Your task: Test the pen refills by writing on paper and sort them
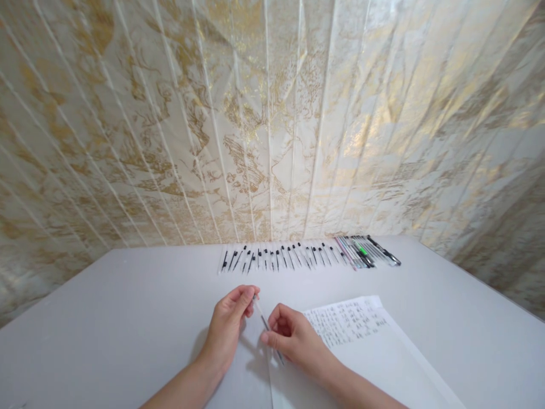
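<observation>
Two hands (234, 312) holding pen (264, 321), paper (353, 341) with illegible handwriting

The left hand (230, 318) pinches one end of a pen (264, 322) and the right hand (293, 341) grips it lower down, above the desk (106, 318). Paper (361, 363) with rows of handwriting across its top lies at the desk's near edge, partly under the right hand. Along the far edge lies a row of refills (276, 258), with pens (361, 251), one bright green in part, toward the far right corner. Behind hangs a gold-patterned curtain (255, 125).
</observation>
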Demonstrator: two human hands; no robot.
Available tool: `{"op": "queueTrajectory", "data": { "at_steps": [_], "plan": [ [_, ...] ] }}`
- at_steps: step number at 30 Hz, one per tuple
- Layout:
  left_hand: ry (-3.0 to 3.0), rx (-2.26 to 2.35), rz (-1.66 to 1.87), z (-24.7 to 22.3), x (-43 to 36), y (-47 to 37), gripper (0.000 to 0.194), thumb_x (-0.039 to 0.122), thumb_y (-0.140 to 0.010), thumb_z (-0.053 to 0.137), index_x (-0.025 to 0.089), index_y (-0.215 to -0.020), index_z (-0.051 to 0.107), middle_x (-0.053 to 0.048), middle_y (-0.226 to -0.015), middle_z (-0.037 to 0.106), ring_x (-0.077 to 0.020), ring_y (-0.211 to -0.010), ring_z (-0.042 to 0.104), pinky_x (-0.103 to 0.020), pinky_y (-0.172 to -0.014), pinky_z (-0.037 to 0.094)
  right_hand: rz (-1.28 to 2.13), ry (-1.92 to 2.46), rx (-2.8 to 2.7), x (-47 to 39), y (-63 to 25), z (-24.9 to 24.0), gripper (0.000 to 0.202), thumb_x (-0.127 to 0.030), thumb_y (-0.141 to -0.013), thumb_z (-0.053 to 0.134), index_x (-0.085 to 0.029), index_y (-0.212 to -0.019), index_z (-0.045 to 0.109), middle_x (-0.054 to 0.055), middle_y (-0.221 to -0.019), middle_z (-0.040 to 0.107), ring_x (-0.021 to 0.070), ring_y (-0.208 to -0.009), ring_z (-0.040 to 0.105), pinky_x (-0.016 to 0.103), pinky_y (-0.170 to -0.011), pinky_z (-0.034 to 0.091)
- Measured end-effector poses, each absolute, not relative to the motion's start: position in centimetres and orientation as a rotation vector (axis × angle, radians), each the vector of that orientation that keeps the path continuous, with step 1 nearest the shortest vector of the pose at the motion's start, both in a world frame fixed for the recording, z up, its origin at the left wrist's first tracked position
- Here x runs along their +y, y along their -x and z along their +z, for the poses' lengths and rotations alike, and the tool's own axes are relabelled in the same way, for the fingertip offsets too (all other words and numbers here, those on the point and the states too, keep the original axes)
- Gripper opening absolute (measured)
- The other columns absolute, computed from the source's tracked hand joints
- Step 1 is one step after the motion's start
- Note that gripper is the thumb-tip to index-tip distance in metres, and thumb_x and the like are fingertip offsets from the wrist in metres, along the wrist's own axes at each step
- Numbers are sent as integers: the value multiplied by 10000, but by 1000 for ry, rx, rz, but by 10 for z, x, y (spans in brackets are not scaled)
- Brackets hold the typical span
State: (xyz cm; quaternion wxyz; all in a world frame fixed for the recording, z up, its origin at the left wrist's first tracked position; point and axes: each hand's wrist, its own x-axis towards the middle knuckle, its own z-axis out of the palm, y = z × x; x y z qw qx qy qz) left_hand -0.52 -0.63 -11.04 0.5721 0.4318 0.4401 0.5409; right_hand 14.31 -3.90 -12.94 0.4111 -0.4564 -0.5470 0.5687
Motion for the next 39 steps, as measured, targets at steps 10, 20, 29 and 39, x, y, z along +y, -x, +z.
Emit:
{"op": "queueTrajectory", "data": {
  "at_steps": [10, 20, 29, 39],
  "plan": [
    [-939, 939, 1237, -107, -3, 8, 336, 474, -695, 729, 157, -805, 712, 5, -767, 587, -76, -567, 410, -190, -549, 389, 1649, 956, -1355, -38, -146, -121, 430, -582, -807, 555, -155, -854, 562, 1, -576, 614, 76, -446, 315, 210, -435, 239],
    [-945, 935, 1254, -104, -2, 9, 338, 484, -686, 738, 161, -779, 705, 9, -754, 604, -69, -560, 419, -187, -559, 381, 1536, 1018, -1430, -37, -146, -123, 485, -604, -836, 497, -138, -776, 614, 28, -649, 626, 73, -480, 327, 228, -481, 245],
    [-967, 924, 1244, -109, 0, 9, 330, 476, -726, 711, 155, -801, 698, 9, -777, 590, -62, -570, 417, -174, -552, 364, 1569, 1091, -1310, -35, -145, -127, 463, -603, -676, 675, -169, -697, 515, -16, -550, 594, 54, -428, 282, 229, -453, 192],
    [-929, 921, 1240, -108, 0, 9, 346, 478, -687, 742, 153, -800, 703, 11, -771, 598, -56, -562, 433, -167, -550, 383, 1586, 1098, -1276, -34, -146, -128, 464, -558, -625, 741, -175, -722, 498, -24, -562, 609, 46, -422, 282, 217, -438, 190]
  ]
}}
